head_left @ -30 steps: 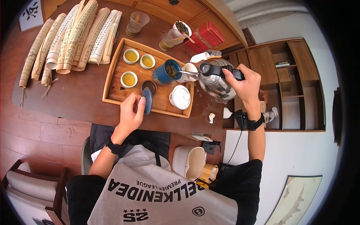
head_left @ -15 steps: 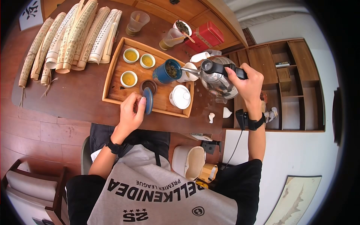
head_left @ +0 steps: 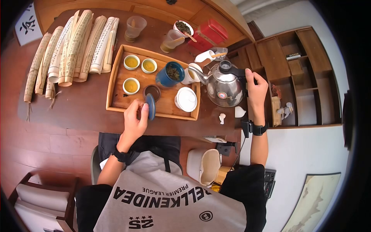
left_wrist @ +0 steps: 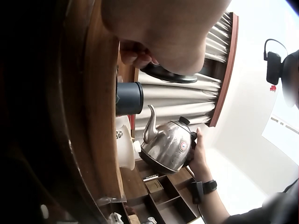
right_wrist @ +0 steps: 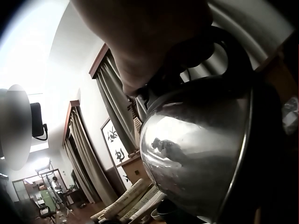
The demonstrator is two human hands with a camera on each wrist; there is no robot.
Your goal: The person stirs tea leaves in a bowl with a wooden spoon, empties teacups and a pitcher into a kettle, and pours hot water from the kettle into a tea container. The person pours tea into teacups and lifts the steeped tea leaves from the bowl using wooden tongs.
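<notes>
My left hand (head_left: 134, 121) pinches a round blue lid (head_left: 150, 106) on edge, near the tray's front rim and beside a small brown bowl (head_left: 151, 92). My right hand (head_left: 256, 92) grips the black handle of a shiny steel kettle (head_left: 224, 92). In the left wrist view the kettle (left_wrist: 167, 144) hangs over the table's right part, its spout pointing up. A blue cup (head_left: 163, 78) with dark tea leaves stands on the wooden tray (head_left: 127, 107). Right of that cup is a white pitcher (head_left: 192, 76); a white lidded bowl (head_left: 185, 99) sits nearer the front.
Three small white cups (head_left: 131, 86) of yellow tea stand at the tray's left. Paper scrolls (head_left: 73, 50) lie further left. Behind the tray are plastic cups (head_left: 172, 40), a bowl of tea leaves (head_left: 183, 28) and a red tin (head_left: 208, 34). A small white figure (head_left: 222, 118) is at the right.
My right hand has tipped the kettle back from its pouring tilt, and the spout has left the blue cup's rim. My left hand keeps holding the lid. The head view has shifted slightly.
</notes>
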